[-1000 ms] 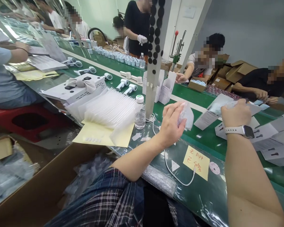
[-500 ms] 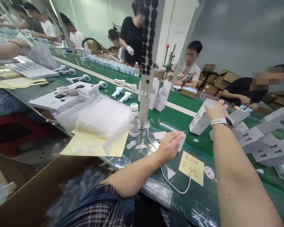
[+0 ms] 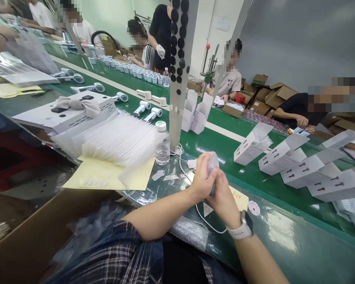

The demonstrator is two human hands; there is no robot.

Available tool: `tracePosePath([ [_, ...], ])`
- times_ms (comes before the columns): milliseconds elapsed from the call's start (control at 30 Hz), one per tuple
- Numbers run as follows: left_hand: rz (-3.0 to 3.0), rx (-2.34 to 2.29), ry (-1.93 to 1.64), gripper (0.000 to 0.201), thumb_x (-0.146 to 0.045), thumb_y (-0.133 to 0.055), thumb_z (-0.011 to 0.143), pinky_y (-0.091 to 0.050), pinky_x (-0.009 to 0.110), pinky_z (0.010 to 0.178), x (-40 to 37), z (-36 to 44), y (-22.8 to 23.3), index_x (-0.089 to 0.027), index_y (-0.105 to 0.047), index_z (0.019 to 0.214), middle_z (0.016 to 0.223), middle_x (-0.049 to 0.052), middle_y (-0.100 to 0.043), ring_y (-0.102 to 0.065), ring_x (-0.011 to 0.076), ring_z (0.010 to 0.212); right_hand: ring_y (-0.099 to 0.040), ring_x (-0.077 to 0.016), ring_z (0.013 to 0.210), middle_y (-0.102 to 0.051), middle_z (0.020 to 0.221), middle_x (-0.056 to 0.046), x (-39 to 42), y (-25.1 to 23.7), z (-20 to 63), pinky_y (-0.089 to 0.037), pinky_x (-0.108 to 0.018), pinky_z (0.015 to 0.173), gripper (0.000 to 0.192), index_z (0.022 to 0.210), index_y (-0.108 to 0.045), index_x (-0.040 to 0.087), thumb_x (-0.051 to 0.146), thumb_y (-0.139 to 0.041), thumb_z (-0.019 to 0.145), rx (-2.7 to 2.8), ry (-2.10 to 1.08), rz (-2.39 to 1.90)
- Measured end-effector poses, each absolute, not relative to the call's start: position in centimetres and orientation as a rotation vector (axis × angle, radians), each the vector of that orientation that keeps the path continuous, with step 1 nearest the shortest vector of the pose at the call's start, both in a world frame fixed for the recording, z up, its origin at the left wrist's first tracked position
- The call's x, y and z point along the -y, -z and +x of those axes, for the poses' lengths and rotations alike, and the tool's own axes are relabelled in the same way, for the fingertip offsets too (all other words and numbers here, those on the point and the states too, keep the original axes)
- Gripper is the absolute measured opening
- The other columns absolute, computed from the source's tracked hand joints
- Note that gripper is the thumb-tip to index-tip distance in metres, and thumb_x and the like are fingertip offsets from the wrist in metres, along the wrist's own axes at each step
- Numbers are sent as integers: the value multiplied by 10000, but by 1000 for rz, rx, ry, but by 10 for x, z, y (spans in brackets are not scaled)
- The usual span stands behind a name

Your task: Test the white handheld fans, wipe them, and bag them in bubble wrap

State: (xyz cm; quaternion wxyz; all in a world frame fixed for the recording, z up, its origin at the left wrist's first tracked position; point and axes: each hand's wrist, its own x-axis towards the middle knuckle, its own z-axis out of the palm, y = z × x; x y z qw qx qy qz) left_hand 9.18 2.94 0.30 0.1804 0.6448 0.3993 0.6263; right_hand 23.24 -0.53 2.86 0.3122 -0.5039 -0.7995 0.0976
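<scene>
My left hand point(image 3: 200, 179) and my right hand point(image 3: 221, 193) are together over the near edge of the green work surface. Both are closed around a small whitish item in clear plastic wrap point(image 3: 213, 161); its kind is mostly hidden by my fingers. Beneath them lie a white cable point(image 3: 205, 222) and a yellow note point(image 3: 239, 198) with red handwriting, partly covered by my right hand. To the right on the belt stands an open white box point(image 3: 245, 152) with clear plastic wrapping showing at its top.
More open white boxes point(image 3: 301, 171) stand in a row at right. On the left are a water bottle point(image 3: 162, 146), a stack of translucent sleeves point(image 3: 115, 138) and a metal post point(image 3: 177, 98). Handheld fans point(image 3: 153, 114) lie on the belt. Several people work across it.
My right hand has left the white box and come back to meet my left hand at the wrapped item. The view has shifted slightly.
</scene>
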Motion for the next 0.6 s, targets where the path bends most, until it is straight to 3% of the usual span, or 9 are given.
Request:
tracePosePath([
  [67, 1918, -976, -1657, 551, -416, -552, 1068, -501, 558, 1275, -22, 95, -9, -195, -493, 1569, 1549, 198, -572, -568, 312, 1479, -612, -394, 1468, -589, 1568, -238, 11, -12, 225, -592, -637, 1134, 747, 1683, -327, 220, 376, -557, 989, 1991, -223, -1343],
  [133, 2030, -807, -1537, 583, -462, -589, 1049, -521, 554, 1260, -13, 94, -21, -204, -513, 1567, 1550, 198, -578, -580, 320, 1473, -690, -420, 1348, -612, 1526, -274, 6, -13, 230, -628, -648, 1038, 731, 1666, -330, 192, 448, -522, 1009, 1921, -208, -1418],
  [200, 2126, -703, -1467, 538, -459, -628, 1030, -535, 541, 1248, -1, 87, -37, -215, -583, 1507, 1584, 200, -557, -580, 327, 1481, -750, -426, 1198, -685, 1417, -265, -3, -25, 244, -652, -618, 943, 691, 1572, -459, 181, 515, -548, 974, 1887, -206, -1473],
  [267, 2203, -699, -1493, 415, -412, -643, 1017, -520, 549, 1257, 11, 75, -47, -228, -670, 1388, 1614, 192, -539, -572, 337, 1488, -778, -399, 1028, -771, 1191, -199, -16, -44, 258, -656, -555, 858, 532, 1351, -632, 209, 532, -561, 935, 1888, -214, -1520],
  [333, 2238, -725, -1548, 308, -360, -645, 998, -524, 551, 1243, 21, 61, -44, -234, -723, 1267, 1560, 177, -587, -604, 333, 1436, -766, -361, 903, -781, 985, -133, -35, -69, 266, -638, -498, 819, 397, 1170, -702, 232, 502, -560, 915, 1898, -211, -1565],
  [400, 2184, -786, -1483, 246, -299, -637, 973, -558, 518, 1197, 25, 48, -28, -222, -742, 1181, 1422, 166, -664, -657, 307, 1333, -755, -348, 936, -786, 980, -113, -63, -99, 266, -614, -476, 875, 391, 1187, -728, 234, 457, -580, 903, 1900, -183, -1595],
  [500, 1987, -983, -1185, 170, -191, -616, 937, -605, 450, 1111, 18, 39, 7, -187, -742, 1051, 1249, 144, -699, -703, 260, 1191, -726, -341, 1096, -794, 1134, -123, -122, -151, 248, -566, -474, 1011, 419, 1294, -735, 222, 381, -618, 925, 1870, -114, -1628],
  [600, 1917, -1056, -1050, 176, -148, -675, 894, -601, 422, 1117, 7, 40, 28, -185, -742, 1052, 1232, 115, -691, -705, 243, 1184, -708, -308, 1130, -775, 1129, -124, -189, -195, 213, -546, -482, 1070, 259, 1173, -755, 174, 333, -638, 1006, 1760, -38, -1703],
])
